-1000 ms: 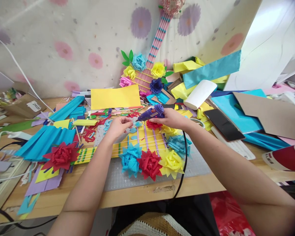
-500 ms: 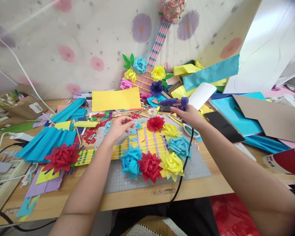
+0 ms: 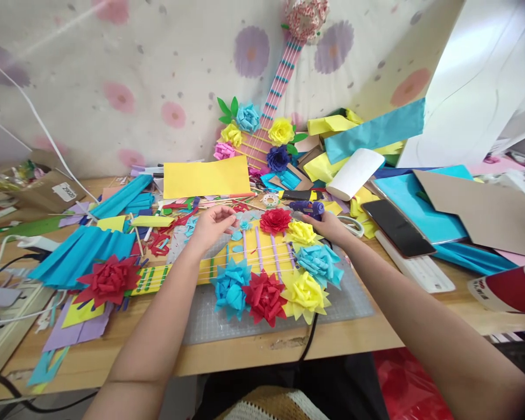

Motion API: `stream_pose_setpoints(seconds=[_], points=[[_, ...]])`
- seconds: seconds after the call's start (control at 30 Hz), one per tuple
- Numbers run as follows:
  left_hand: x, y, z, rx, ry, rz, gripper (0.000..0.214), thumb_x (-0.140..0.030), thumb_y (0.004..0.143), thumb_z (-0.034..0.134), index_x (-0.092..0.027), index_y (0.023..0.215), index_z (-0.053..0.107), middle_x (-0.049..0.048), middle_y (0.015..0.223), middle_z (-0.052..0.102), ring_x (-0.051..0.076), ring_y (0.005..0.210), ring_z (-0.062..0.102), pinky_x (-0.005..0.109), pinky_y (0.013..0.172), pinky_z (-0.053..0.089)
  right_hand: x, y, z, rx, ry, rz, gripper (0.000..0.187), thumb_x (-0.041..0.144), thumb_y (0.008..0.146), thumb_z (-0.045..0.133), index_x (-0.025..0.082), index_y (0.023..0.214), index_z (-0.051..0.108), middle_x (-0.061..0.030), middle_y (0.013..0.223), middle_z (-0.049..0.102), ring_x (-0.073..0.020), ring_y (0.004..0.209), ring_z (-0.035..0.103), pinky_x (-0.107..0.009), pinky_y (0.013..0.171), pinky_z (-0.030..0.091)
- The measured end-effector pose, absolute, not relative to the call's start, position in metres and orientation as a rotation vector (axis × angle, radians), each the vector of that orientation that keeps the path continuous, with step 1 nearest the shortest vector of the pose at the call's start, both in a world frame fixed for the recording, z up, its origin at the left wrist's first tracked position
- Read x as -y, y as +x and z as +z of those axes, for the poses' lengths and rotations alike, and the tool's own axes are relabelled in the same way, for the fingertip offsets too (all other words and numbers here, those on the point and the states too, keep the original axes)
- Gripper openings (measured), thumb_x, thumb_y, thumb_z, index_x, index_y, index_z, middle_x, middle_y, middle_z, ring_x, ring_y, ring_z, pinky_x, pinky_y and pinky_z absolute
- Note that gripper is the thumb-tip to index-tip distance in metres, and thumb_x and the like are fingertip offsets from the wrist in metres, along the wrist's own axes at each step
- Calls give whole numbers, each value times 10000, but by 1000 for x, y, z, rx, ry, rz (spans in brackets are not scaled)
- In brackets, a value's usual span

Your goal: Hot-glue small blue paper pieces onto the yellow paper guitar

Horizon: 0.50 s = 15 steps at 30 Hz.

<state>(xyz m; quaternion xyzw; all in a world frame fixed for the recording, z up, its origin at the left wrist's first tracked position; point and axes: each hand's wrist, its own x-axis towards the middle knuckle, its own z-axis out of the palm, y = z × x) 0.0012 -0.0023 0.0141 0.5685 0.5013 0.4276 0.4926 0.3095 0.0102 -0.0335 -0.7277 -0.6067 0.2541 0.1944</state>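
Observation:
My right hand (image 3: 329, 227) is wrapped round a dark blue glue gun (image 3: 307, 207), held low just behind the paper flowers. My left hand (image 3: 214, 226) hovers over the yellow paper guitar (image 3: 223, 259), thumb and fingertips pinched together; what lies between them is too small to make out. Small light blue paper pieces (image 3: 237, 235) are close by its fingertips. On the guitar's body sit red flowers (image 3: 266, 296), yellow flowers (image 3: 306, 293) and blue flowers (image 3: 231, 287). Another red flower (image 3: 109, 281) is at the neck's left end. A grey cutting mat (image 3: 350, 300) lies underneath.
Behind stands a pink paper guitar (image 3: 276, 96) against the patterned wall covering. Paper scraps, yellow card (image 3: 205, 178) and blue crepe paper (image 3: 87, 254) crowd the left and back. To the right are scissors (image 3: 354, 226), a phone (image 3: 398, 226) and a red-and-white cup (image 3: 511, 289).
My right hand has come down and slightly left with the glue gun, toward the back of the flowers, uncovering a cutter behind. My left hand has barely moved.

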Motion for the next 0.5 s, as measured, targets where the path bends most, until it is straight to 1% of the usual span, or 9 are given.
stream_pose_setpoints(seconds=[0.03, 0.1, 0.17, 0.2, 0.23, 0.27, 0.37, 0.4, 0.5], points=[[2, 1, 13, -1224, 1391, 1040, 317, -402, 603, 734, -170, 760, 585, 10, 696, 636, 147, 672, 627, 251, 565, 524, -10, 312, -32, 1686, -2002, 704, 568, 675, 722, 558, 148, 926, 615, -67, 728, 648, -200, 650, 594, -310, 582, 451], [1, 1, 12, -1252, 1443, 1036, 288, -371, 612, 723, -172, 763, 580, 7, 694, 621, 140, 648, 610, 249, 557, 512, -10, 317, -26, 1613, -1902, 606, 643, 644, 697, 606, 146, 1101, 560, -109, 925, 671, -227, 797, 621, -339, 677, 484], [1, 1, 10, -1274, 1536, 1025, 246, -335, 640, 693, -180, 784, 568, 2, 707, 608, 135, 653, 599, 240, 558, 498, -10, 315, -12, 1525, -1800, 424, 683, 597, 693, 634, 140, 1184, 505, -148, 1065, 651, -256, 972, 605, -371, 793, 486], [2, 1, 9, -1279, 1587, 1011, 231, -319, 659, 674, -186, 808, 559, -1, 723, 608, 133, 665, 599, 236, 570, 494, -9, 310, -2, 1499, -1740, 334, 661, 567, 703, 638, 141, 1188, 497, -153, 1082, 645, -260, 1019, 593, -380, 839, 478], [2, 1, 8, -1279, 1635, 989, 230, -306, 680, 655, -194, 848, 547, -4, 744, 612, 131, 682, 602, 235, 590, 492, -7, 303, 8, 1507, -1691, 280, 640, 542, 707, 649, 150, 1188, 494, -143, 1067, 653, -257, 1026, 591, -386, 872, 467], [3, 1, 8, -1280, 1677, 961, 246, -298, 700, 639, -202, 899, 531, -8, 765, 619, 130, 695, 606, 237, 613, 490, -6, 293, 18, 1544, -1648, 281, 591, 517, 718, 651, 171, 1174, 503, -122, 1045, 663, -246, 1001, 601, -380, 869, 467], [5, 2, 11, -1326, 1811, 850, 364, -277, 746, 609, -220, 1072, 458, -14, 803, 638, 135, 724, 616, 250, 669, 480, -1, 254, 43, 1881, -1461, 637, 379, 426, 774, 622, 201, 1071, 552, -63, 929, 692, -186, 834, 639, -321, 774, 491], [6, 2, 14, -1349, 1868, 809, 408, -269, 757, 603, -221, 1124, 433, -10, 811, 645, 142, 732, 619, 255, 674, 475, 0, 239, 48, 1987, -1407, 724, 326, 384, 775, 629, 196, 1035, 570, -56, 929, 695, -173, 831, 643, -302, 769, 487], [6, 3, 24, -1381, 2047, 663, 500, -243, 785, 591, -219, 1236, 376, 13, 849, 673, 169, 762, 638, 271, 680, 465, -3, 205, 54, 2261, -1353, 770, 236, 264, 767, 634, 175, 982, 595, -59, 963, 701, -163, 848, 649, -267, 731, 470]])
